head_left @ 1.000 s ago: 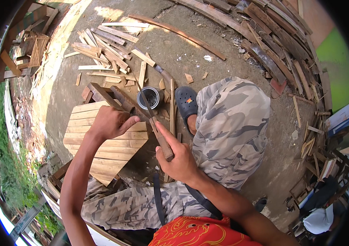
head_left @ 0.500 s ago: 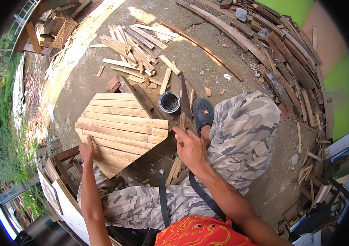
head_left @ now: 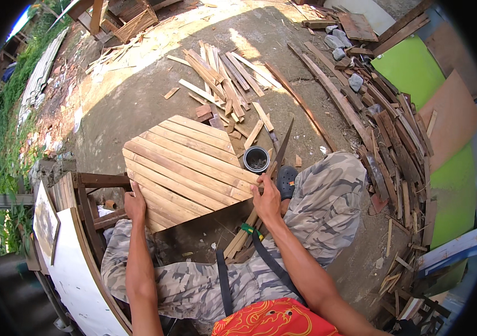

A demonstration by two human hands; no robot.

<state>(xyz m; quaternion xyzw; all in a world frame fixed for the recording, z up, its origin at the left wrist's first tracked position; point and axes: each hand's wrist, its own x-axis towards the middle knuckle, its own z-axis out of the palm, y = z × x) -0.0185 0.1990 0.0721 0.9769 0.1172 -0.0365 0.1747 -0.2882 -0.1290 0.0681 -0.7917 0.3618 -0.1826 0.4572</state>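
A many-sided panel of pale wooden slats (head_left: 188,171) lies tilted in front of me. At its left edge my left hand (head_left: 135,203) is closed, thumb along the rim. My right hand (head_left: 267,199) is closed at the panel's right corner, its fingertips against the wood. Just beyond that hand a long, dark, tapering saw blade (head_left: 284,141) points up and away; its lower end is partly hidden by the hand. A dark round tub (head_left: 256,159) with small dark pieces in it, perhaps nails, stands beyond the panel's right edge.
Loose wooden strips (head_left: 219,78) are heaped on the ground ahead. Stacked old timber (head_left: 384,140) and stones (head_left: 356,82) line the right side. A white board (head_left: 90,274) stands by my left arm. My dark clog (head_left: 287,182) is near the tub.
The view has shifted, so the scene sits lower and further right. My right hand has come from beside the saw to the panel's right corner. My left hand stays at the left edge.
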